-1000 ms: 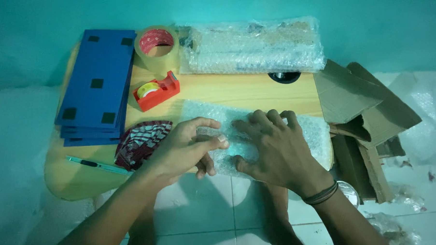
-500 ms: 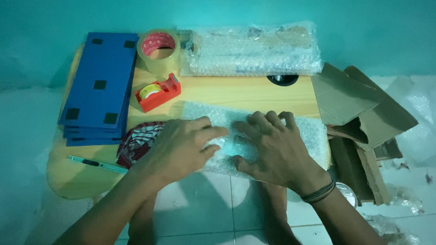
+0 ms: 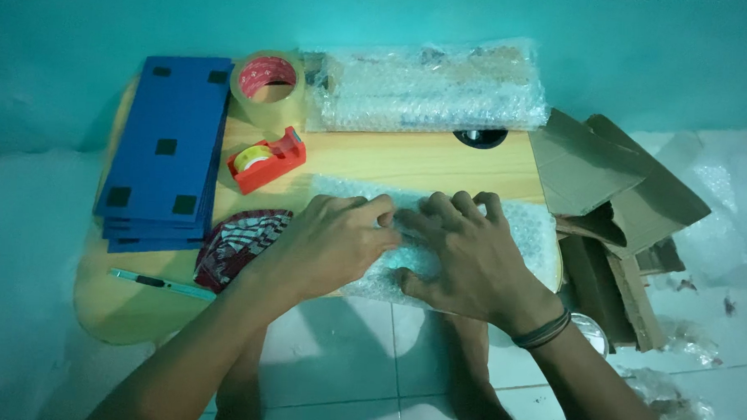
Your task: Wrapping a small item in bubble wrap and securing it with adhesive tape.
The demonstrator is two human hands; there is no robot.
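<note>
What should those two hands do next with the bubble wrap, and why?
Probably reach for the red tape dispenser: both the left hand and right hand press flat on the bubble-wrapped bundle, whose loose wrap looks untaped.

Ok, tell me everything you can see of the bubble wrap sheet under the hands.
The bubble wrap sheet is clear, bubbled plastic that looks pale and whitish. It lies flat on the near part of the wooden table, its right end reaching the table's right edge and its near edge at the table's front. The left hand and right hand both press down on its middle, fingertips meeting, hiding whatever lies beneath. It lies apart from the red tape dispenser.
</note>
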